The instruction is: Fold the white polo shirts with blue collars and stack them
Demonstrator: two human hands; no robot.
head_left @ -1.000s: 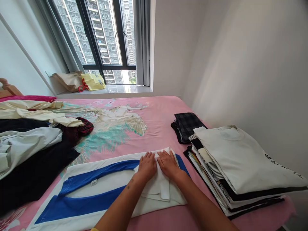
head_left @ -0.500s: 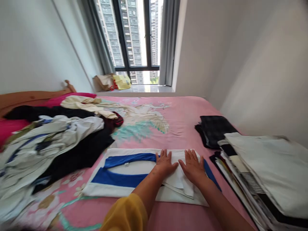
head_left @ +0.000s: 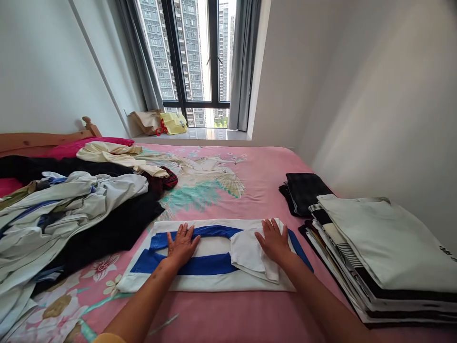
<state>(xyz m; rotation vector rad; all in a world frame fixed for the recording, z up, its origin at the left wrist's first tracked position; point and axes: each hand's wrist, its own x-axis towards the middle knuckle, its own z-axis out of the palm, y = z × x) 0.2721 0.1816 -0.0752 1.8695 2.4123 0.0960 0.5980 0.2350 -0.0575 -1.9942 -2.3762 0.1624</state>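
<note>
A white and blue shirt [head_left: 210, 283] lies flat in a long folded strip on the bed in front of me, its blue-edged neck opening towards the left. White sleeves are folded over its right half. My left hand [head_left: 182, 245] rests flat on the blue and white part at the left, fingers spread. On the folded sleeve at the right end, my right hand [head_left: 274, 242] presses down with its fingers apart. Neither hand grips the cloth.
To the right stands a stack of folded clothes [head_left: 378, 243], with folded dark garments [head_left: 307, 193] behind it. A loose heap of clothes [head_left: 89, 205] covers the left side of the bed [head_left: 264, 166]. Bags [head_left: 173, 123] sit on the windowsill.
My left hand has moved left from the sleeves to the neck area of the shirt. The right hand stays on the right end. The view has shifted slightly to the right.
</note>
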